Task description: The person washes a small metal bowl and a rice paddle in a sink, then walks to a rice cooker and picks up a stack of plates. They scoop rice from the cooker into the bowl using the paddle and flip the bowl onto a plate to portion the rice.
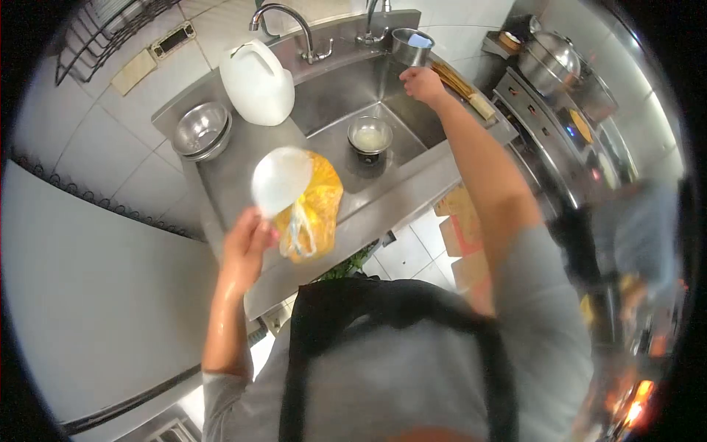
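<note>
My left hand (pixel 247 243) is closed at the lower edge of a white, round, dish-like piece (pixel 282 177), smeared by motion. A bit of pink shows by the fingers. Behind and below that piece, a knotted plastic bag with yellow contents (pixel 320 210) rests on the steel counter. My right hand (pixel 425 85) is over the right side of the sink (pixel 335 96), its fingers curled; what they hold, if anything, is hidden. Just beyond it stands a metal pot (pixel 401 53) with a blue sponge (pixel 420 40) at its top. A small metal bowl (pixel 370 135) with pale liquid sits in the sink.
A white plastic jug (pixel 258 85) and stacked metal bowls (pixel 202 131) stand on the left counter. Two faucets (pixel 309 44) rise behind the sink. Wooden sticks (pixel 453 77) lie along its right rim. Further right are a large steamer pot (pixel 549 59) and flames (pixel 639 401).
</note>
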`<move>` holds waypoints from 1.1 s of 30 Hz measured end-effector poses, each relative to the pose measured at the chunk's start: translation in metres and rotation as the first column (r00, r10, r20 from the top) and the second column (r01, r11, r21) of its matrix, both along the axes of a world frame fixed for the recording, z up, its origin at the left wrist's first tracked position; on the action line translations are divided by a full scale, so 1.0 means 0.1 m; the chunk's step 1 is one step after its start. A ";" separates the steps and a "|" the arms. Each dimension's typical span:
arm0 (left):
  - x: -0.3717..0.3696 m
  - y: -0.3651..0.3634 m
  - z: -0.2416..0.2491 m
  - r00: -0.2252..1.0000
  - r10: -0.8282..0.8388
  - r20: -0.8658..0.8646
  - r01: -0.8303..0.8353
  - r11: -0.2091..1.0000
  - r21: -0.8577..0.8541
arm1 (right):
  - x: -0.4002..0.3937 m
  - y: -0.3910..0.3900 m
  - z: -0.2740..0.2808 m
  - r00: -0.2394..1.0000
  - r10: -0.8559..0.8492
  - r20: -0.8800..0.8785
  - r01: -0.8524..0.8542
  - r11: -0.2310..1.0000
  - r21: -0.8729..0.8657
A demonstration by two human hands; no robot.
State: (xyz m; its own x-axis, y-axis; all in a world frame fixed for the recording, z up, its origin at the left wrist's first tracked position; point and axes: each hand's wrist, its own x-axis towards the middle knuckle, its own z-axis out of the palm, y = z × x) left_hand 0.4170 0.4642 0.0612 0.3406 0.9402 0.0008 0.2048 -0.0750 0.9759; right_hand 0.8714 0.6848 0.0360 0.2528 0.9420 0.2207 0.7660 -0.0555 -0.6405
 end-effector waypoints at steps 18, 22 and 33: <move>3.31 2.69 -0.30 0.965 0.187 0.181 -0.100 0.909 -0.405 | 1.16 2.82 0.15 0.478 0.396 0.784 -0.207 0.918 -0.337; 3.59 2.85 -0.43 0.947 0.260 0.189 -0.167 0.900 -0.402 | 1.22 2.58 0.04 0.626 0.370 0.686 -0.327 0.924 -0.200; 3.98 2.75 -0.64 0.932 0.360 0.034 -0.312 0.849 -0.426 | 0.41 1.81 -0.48 0.787 0.592 0.174 -0.593 0.804 -0.049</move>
State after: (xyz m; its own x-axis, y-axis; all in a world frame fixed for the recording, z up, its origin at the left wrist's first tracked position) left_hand 0.8148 0.7392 -0.0026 0.0237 0.9211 -0.3885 0.0368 0.3875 0.9211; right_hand 0.9124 0.8656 -0.0120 -0.3970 0.8922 0.2154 0.7440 0.4503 -0.4936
